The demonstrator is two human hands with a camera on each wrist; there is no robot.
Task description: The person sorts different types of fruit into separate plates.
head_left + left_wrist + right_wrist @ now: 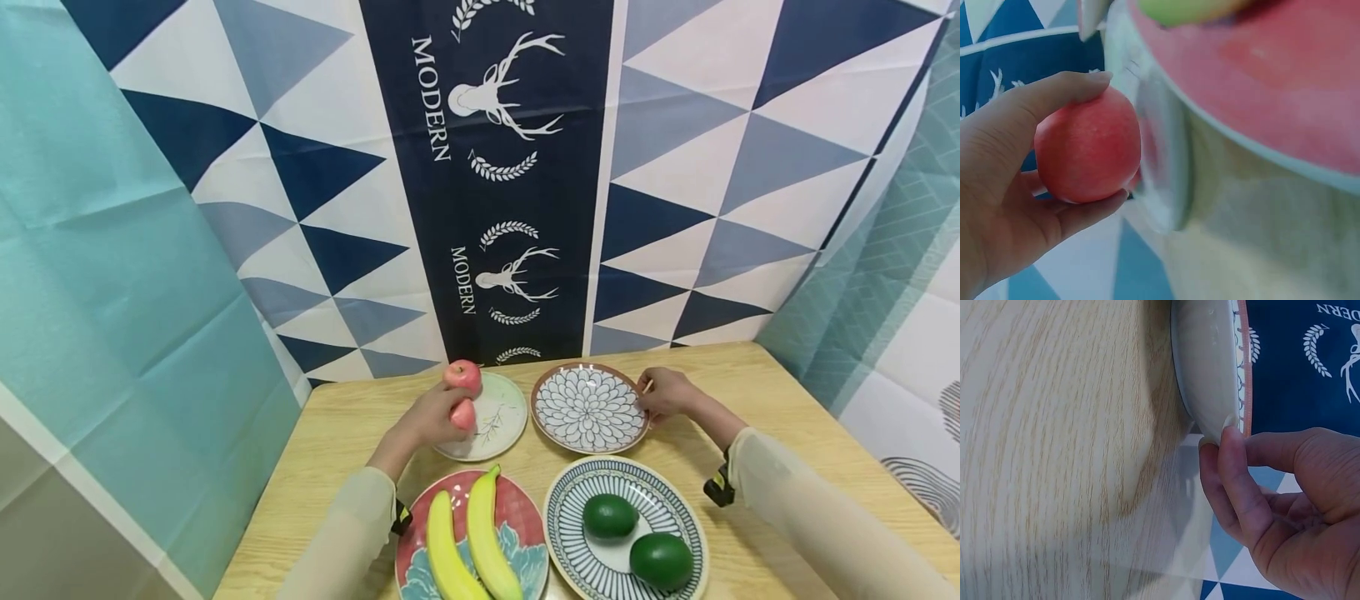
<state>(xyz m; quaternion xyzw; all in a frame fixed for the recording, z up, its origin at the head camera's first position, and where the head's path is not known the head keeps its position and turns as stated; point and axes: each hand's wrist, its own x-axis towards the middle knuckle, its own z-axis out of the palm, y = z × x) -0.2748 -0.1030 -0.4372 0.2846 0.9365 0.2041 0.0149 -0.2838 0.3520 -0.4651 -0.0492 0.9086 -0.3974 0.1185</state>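
Note:
My left hand (pixel 441 414) grips a red apple (pixel 1089 147), thumb on one side and fingers round the other, over the left part of a pale plate with a twig pattern (pixel 501 417). Another apple (pixel 462 377) sits at that plate's far edge, just past the fingers. On the right, my right hand (pixel 666 393) pinches the brown rim of a plate with a flower-petal pattern (pixel 588 407) between thumb and fingers. The right wrist view shows the fingertips (pixel 1230 434) at this plate's edge, beside its pale underside.
Nearer me, a red and teal plate (pixel 408 542) bears two bananas (pixel 480 542). Beside it a blue-striped plate (pixel 558 517) holds two avocados (pixel 637 542). The wooden table (pixel 750 392) ends at a patterned cloth (pixel 525 192) behind and a teal one (pixel 150 292) at left.

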